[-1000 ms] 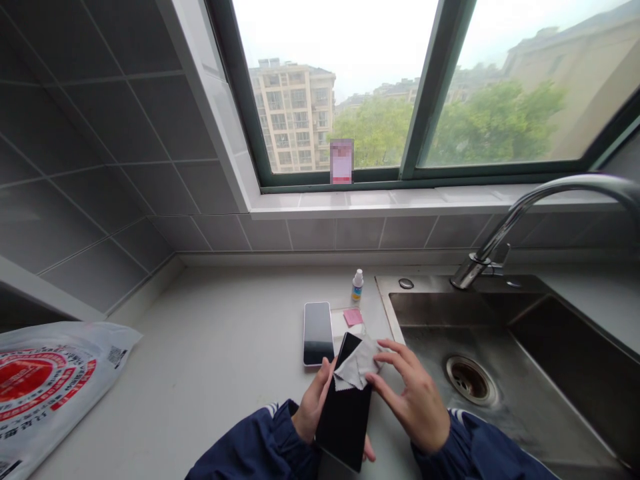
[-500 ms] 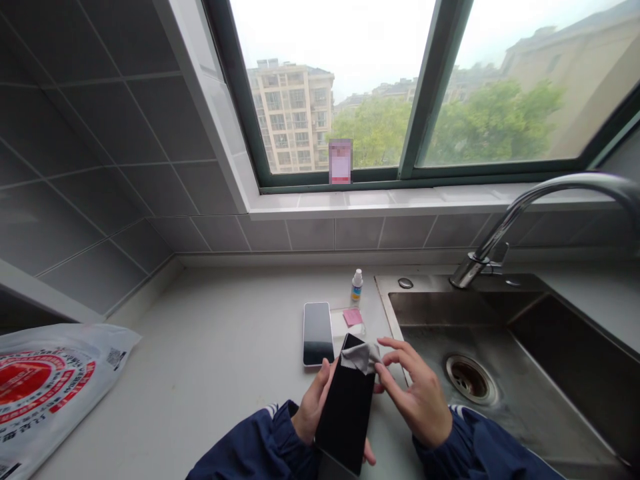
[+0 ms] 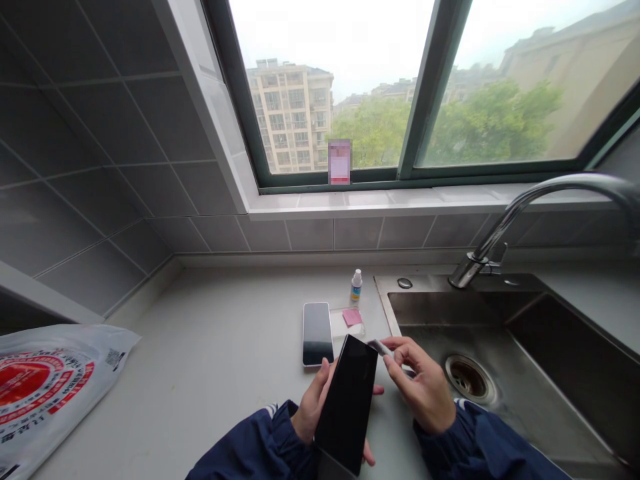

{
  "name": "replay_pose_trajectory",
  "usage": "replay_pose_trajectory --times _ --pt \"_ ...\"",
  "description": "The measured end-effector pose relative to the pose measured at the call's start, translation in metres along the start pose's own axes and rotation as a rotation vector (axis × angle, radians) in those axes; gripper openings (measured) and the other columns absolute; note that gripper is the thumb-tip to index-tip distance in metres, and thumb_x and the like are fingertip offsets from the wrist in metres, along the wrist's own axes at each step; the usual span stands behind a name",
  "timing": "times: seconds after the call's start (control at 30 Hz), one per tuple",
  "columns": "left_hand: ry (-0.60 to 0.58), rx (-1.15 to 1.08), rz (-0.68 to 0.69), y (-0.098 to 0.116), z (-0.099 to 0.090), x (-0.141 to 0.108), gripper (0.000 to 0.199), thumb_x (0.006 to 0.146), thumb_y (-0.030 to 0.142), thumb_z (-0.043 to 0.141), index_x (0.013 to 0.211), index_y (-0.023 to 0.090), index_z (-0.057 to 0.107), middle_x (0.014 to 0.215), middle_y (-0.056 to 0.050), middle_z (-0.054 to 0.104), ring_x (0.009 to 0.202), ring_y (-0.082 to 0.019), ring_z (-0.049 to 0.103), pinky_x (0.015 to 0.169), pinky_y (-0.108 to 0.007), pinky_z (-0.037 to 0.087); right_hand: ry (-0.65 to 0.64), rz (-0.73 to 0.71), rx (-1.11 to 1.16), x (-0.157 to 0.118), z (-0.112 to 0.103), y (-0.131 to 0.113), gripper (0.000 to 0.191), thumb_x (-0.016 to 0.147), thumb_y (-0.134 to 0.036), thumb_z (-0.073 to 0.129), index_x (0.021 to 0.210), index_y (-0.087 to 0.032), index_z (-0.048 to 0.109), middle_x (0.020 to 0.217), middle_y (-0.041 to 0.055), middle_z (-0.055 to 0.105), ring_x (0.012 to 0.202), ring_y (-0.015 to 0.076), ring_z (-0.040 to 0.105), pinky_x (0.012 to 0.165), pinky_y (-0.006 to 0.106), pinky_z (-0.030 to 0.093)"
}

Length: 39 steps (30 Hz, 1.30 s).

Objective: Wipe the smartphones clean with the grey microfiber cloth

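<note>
My left hand [image 3: 314,400] is wrapped round a black smartphone [image 3: 345,407], thumb along its left edge and fingertips showing past the right edge. The phone is tilted, its dark glossy face turned up to me. At its upper right corner, my right hand [image 3: 423,383] pinches a small grey cloth [image 3: 381,348], folded between thumb and fingers. Just beyond lies a second phone [image 3: 318,333] with a pale rim, flat on the counter. Beside that one, a pink square pad [image 3: 351,317] rests on a clear plastic case [image 3: 340,327], partly hidden behind the black phone.
A small white-capped bottle [image 3: 356,285] stands behind the pink pad. To the right is a steel sink [image 3: 393,310] with a curved faucet [image 3: 520,213]. A printed plastic bag [image 3: 60,387] lies at the left of the counter [image 3: 215,333]. Tiled wall and window rise behind.
The grey cloth has come off the black phone's upper face to its upper right corner, now bunched in my right hand. That hand's fingers have curled in; the left has hardly moved.
</note>
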State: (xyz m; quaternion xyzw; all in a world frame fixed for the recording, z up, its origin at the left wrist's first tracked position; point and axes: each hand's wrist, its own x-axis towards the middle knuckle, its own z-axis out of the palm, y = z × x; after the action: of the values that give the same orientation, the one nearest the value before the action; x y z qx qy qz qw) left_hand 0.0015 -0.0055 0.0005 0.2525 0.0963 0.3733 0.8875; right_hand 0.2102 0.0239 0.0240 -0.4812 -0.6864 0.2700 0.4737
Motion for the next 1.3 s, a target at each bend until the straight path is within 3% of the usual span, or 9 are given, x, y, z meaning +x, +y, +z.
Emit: replay_pose_trajectory --times 0.13,0.37,0.47,0.63,0.73,0.83,0.93,1.0,1.3 --pt "-0.006 -0.015 -0.001 0.002 0.004 0.000 0.067 0.086 0.070 0.037 0.141 0.030 0.036 0.133 -0.019 0.055 0.086 -0.038 0.069 0.066 -0.054 0.051 0.036 -0.121 -0.030 -0.004 0.001 -0.006 0.023 0.090 -0.027 0.059 0.070 -0.021 0.050 0.115 0.0101 0.064 0.103 0.0248 0.064 0.092 0.039 0.051" --pt "0.009 -0.034 -0.013 0.005 0.014 -0.001 0.063 0.091 0.067 0.024 0.141 0.031 0.037 0.124 -0.014 0.061 0.075 -0.030 0.072 0.063 -0.044 0.054 -0.242 -0.390 -0.158 -0.016 0.012 -0.013 0.010 0.086 -0.019 0.063 0.077 -0.021 0.058 0.142 0.0095 0.046 0.133 0.0322 0.044 0.104 0.046 0.045" --pt "0.001 -0.042 -0.007 0.005 0.013 0.000 0.063 0.091 0.067 0.023 0.141 0.032 0.035 0.123 -0.014 0.061 0.075 -0.030 0.072 0.064 -0.045 0.055 -0.250 -0.482 -0.230 -0.017 0.014 -0.018 0.006 0.085 -0.019 0.064 0.090 -0.021 0.064 0.145 0.0096 0.042 0.136 0.0352 0.037 0.105 0.051 0.043" --pt "-0.008 -0.025 -0.008 0.006 0.010 -0.001 0.067 0.091 0.067 0.014 0.143 0.029 0.031 0.106 -0.014 0.067 0.073 -0.031 0.072 0.062 -0.043 0.054 -0.206 -0.515 -0.307 -0.018 0.012 -0.024 0.024 0.086 -0.018 0.059 0.108 -0.023 0.067 0.136 0.0118 0.049 0.125 0.0329 0.048 0.098 0.050 0.048" --pt "-0.025 -0.014 -0.031 0.007 0.011 0.000 0.068 0.091 0.068 0.013 0.138 0.027 0.040 0.097 -0.013 0.069 0.069 -0.030 0.072 0.062 -0.043 0.052 -0.240 -0.513 -0.336 -0.019 0.011 -0.024 0.028 0.088 -0.019 0.057 0.113 -0.023 0.067 0.122 0.0122 0.060 0.112 0.0297 0.057 0.091 0.046 0.053" --pt "0.049 -0.055 0.076 0.007 0.012 0.003 0.062 0.094 0.062 0.021 0.128 0.021 0.054 0.099 -0.012 0.068 0.077 -0.027 0.070 0.075 -0.043 0.050 -0.286 -0.542 -0.328 -0.021 0.013 -0.020 0.034 0.090 -0.021 0.056 0.122 -0.021 0.063 0.118 0.0114 0.065 0.112 0.0282 0.060 0.092 0.043 0.054" --pt "0.144 -0.110 0.180 0.005 0.008 0.005 0.054 0.094 0.054 0.037 0.120 0.015 0.062 0.105 -0.012 0.066 0.100 -0.025 0.065 0.098 -0.040 0.041 -0.335 -0.589 -0.332 -0.023 0.018 -0.018 0.040 0.093 -0.025 0.052 0.133 -0.018 0.057 0.131 0.0127 0.061 0.128 0.0305 0.051 0.105 0.047 0.045" --pt "0.153 -0.120 0.142 0.004 0.004 0.005 0.054 0.092 0.055 0.043 0.123 0.015 0.062 0.109 -0.012 0.066 0.112 -0.025 0.060 0.106 -0.039 0.034 -0.387 -0.615 -0.356 -0.026 0.021 -0.018 0.045 0.096 -0.028 0.047 0.139 -0.015 0.051 0.140 0.0127 0.055 0.136 0.0306 0.043 0.113 0.050 0.034" --pt "0.167 -0.147 0.051 0.006 0.009 0.003 0.056 0.091 0.053 0.047 0.121 0.009 0.065 0.107 -0.012 0.071 0.124 -0.025 0.054 0.112 -0.033 0.029 -0.523 -0.708 -0.385 -0.036 0.030 -0.024 0.069 0.099 -0.059 0.027 0.149 -0.012 0.036 0.151 0.0129 0.039 0.144 0.0291 0.030 0.120 0.052 0.006"
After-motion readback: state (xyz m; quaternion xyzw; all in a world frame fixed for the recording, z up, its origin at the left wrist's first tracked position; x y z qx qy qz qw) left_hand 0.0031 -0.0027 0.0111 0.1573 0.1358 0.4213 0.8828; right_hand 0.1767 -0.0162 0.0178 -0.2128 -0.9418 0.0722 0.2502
